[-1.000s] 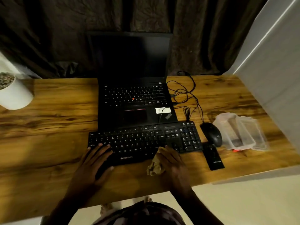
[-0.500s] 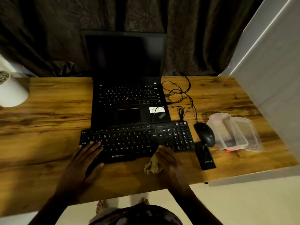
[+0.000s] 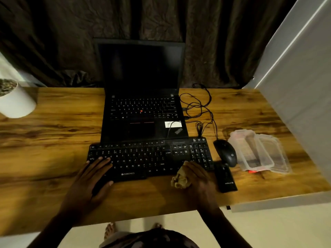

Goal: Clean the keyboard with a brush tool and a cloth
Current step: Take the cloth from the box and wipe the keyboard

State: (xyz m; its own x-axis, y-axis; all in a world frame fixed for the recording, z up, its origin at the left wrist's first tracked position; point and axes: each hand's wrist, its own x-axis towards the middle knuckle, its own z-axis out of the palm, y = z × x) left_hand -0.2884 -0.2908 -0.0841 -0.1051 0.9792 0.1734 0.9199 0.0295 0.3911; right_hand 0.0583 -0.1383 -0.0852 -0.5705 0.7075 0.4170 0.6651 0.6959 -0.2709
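A black external keyboard (image 3: 148, 156) lies on the wooden desk (image 3: 53, 140) in front of an open black laptop (image 3: 143, 108). My left hand (image 3: 91, 178) rests flat on the keyboard's left end, fingers spread over the keys. My right hand (image 3: 198, 178) grips a crumpled tan cloth (image 3: 180, 179) at the keyboard's front edge, right of the middle. A black oblong tool (image 3: 226, 178) lies on the desk just right of that hand; no brush bristles are visible on it.
A black mouse (image 3: 226, 152) sits right of the keyboard, its cable looped beside the laptop. Clear plastic containers (image 3: 259, 151) lie further right. A white pot (image 3: 16, 101) stands at the far left. A white wall panel (image 3: 295, 86) borders the desk's right side.
Both hands stay on the keyboard in nearly the same spots. The right hand with the cloth has shifted slightly; most of the apparent motion comes from the camera.
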